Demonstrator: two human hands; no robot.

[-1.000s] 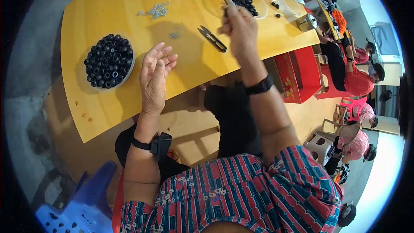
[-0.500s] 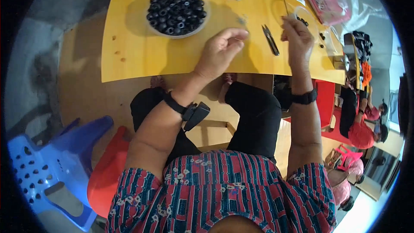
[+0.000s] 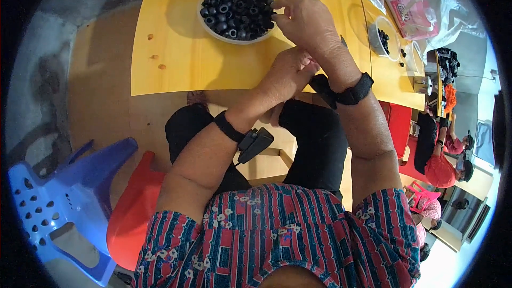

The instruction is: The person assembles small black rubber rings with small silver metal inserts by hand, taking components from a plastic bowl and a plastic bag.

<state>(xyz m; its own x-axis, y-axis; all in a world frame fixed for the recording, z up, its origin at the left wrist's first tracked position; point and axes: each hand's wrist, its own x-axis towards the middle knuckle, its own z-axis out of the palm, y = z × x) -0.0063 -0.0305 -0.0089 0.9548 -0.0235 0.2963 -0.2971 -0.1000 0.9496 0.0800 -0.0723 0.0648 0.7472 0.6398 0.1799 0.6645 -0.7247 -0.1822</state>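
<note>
The right hand [image 3: 309, 24] reaches across to the right rim of a round bowl [image 3: 234, 40] heaped with black beads [image 3: 237, 9], on the left part of the yellow worktop [image 3: 186, 69]. The step in hand looks like picking at the beads; from this pose, a next move would call for a thumb-and-finger pinch on a single bead. The right grip is slightly parted at the fingertips, right against the heap; whether it has hold of a bead I cannot tell. The left hand [image 3: 285, 74] is curled at the worktop's near edge, its fingertips partly behind the right forearm, so its hold cannot be told either. The beads are short and barrel-like, their holes facing many ways, some upward, with no shared long axis; the bowl, being round, has none and opens upward. A tub [image 3: 399, 48] of dark beads stands farther right.
</note>
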